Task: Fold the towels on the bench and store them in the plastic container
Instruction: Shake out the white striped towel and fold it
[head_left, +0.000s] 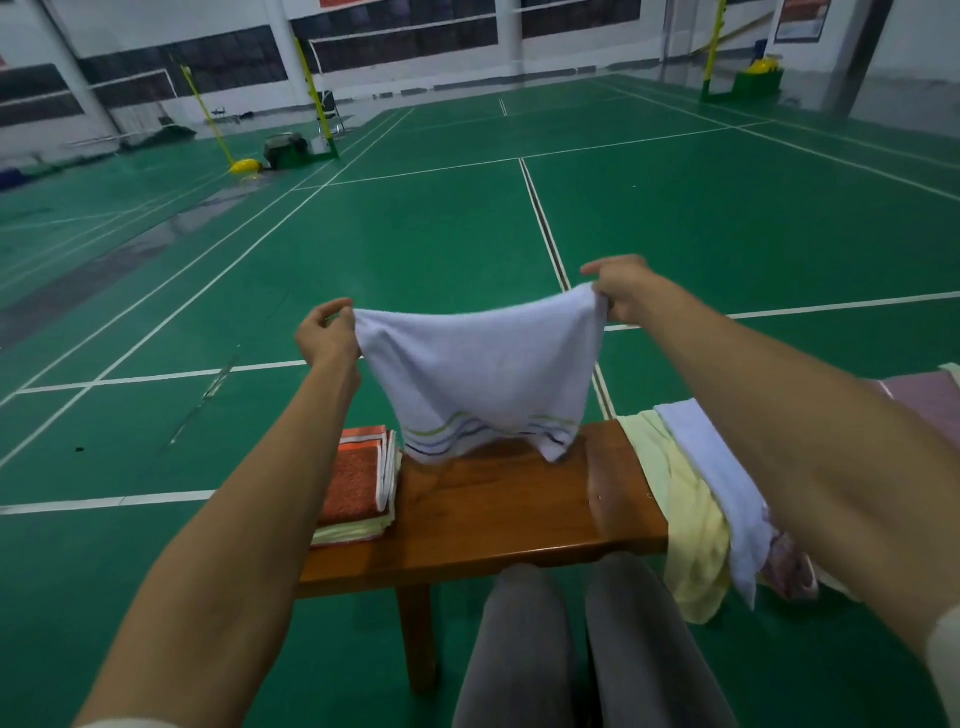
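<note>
A white towel (480, 371) with green and blue wavy stripes hangs in the air above the wooden bench (498, 512). My left hand (327, 335) pinches its upper left corner and my right hand (623, 288) pinches its upper right corner, stretching the top edge between them. The towel's striped lower edge nearly touches the bench top. A stack of folded towels (358, 483), orange on top, lies at the bench's left end. Unfolded towels, a yellow one (685, 499) and a white one (719, 478), are draped over the bench's right part. No plastic container is in view.
The bench stands on a green badminton court floor (415, 249) with white lines. My knees in grey trousers (587, 649) are just in front of the bench. A pink cloth (924, 395) lies at the far right. Net posts and equipment stand far back.
</note>
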